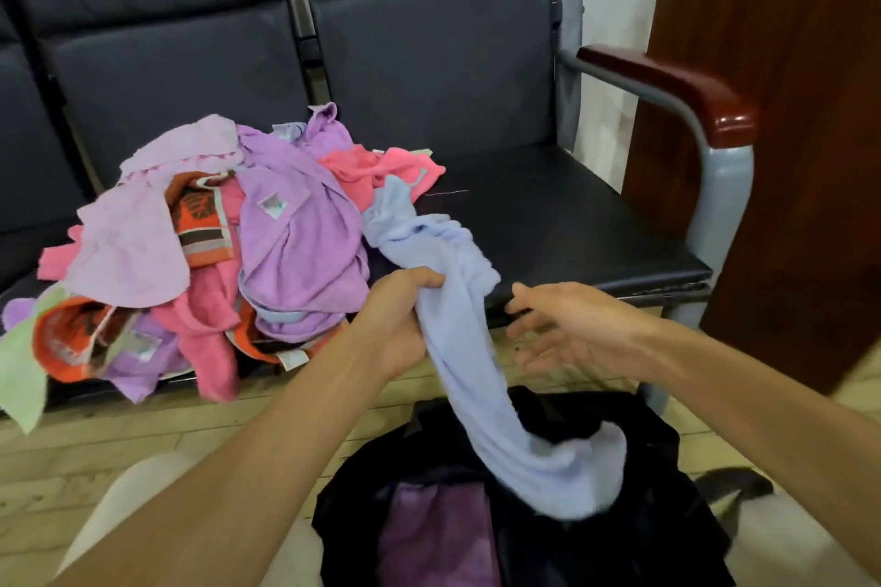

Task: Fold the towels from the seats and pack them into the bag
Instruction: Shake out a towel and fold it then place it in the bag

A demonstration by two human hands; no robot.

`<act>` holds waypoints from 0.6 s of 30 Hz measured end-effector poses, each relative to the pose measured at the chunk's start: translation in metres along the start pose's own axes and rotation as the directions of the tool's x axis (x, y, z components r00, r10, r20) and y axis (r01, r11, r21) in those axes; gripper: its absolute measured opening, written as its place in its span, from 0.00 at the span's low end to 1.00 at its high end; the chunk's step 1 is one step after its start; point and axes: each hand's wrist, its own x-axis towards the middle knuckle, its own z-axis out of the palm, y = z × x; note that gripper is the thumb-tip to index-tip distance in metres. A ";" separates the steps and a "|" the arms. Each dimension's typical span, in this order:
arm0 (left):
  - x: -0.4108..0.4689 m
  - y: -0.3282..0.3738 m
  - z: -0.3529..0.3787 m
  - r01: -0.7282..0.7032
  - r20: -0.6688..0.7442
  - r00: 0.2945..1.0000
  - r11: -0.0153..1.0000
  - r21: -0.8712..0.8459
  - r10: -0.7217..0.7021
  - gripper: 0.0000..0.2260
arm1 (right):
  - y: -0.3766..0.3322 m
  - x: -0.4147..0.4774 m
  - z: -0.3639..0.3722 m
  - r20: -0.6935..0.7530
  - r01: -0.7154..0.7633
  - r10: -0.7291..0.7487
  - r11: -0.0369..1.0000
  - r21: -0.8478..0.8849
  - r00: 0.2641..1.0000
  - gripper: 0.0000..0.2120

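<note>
Fingers (419, 281) of left hand (400, 324) clamped on pale blue towel (457, 338), trailing from bench (548, 224) toward black bag (643, 539); right hand (567, 324) spread, empty. Unfolded yet; needed a second corner gripped.

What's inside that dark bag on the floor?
Inside the dark bag a purple towel shows. The light blue towel held by the left hand hangs over its opening; anything deeper is hidden.

You hold a pale blue towel (457, 348); the pile (214, 243) shows lilac, pink, orange-patterned, green; the bag (596, 548) is black.
</note>
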 end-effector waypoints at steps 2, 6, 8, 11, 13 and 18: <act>-0.003 -0.002 0.000 -0.029 0.072 0.997 0.993 0.112 0.021 0.08 | -0.001 0.002 0.007 -0.050 0.028 -0.028 1.000 0.001 0.998 0.21; -0.008 -0.009 -0.004 -0.122 0.179 0.981 0.947 0.297 0.070 0.13 | -0.006 0.004 0.022 -0.210 0.133 -0.112 0.987 0.087 0.971 0.14; -0.009 -0.008 -0.008 -0.115 0.118 0.990 0.940 0.320 0.081 0.15 | -0.008 0.004 0.023 -0.272 0.157 -0.132 0.985 0.071 0.953 0.10; -0.012 -0.005 -0.007 -0.125 0.096 0.991 0.930 0.347 0.097 0.16 | -0.014 -0.004 0.018 -0.296 0.194 -0.179 0.981 0.019 0.938 0.09; -0.012 -0.005 -0.005 -0.132 0.040 0.991 0.920 0.369 0.126 0.14 | -0.014 -0.009 0.013 -0.296 0.228 -0.217 0.974 0.001 0.930 0.10; -0.012 -0.011 -0.003 -0.099 -0.096 0.983 0.888 0.449 0.158 0.11 | -0.010 -0.015 0.014 -0.308 0.241 -0.250 0.968 -0.065 0.918 0.11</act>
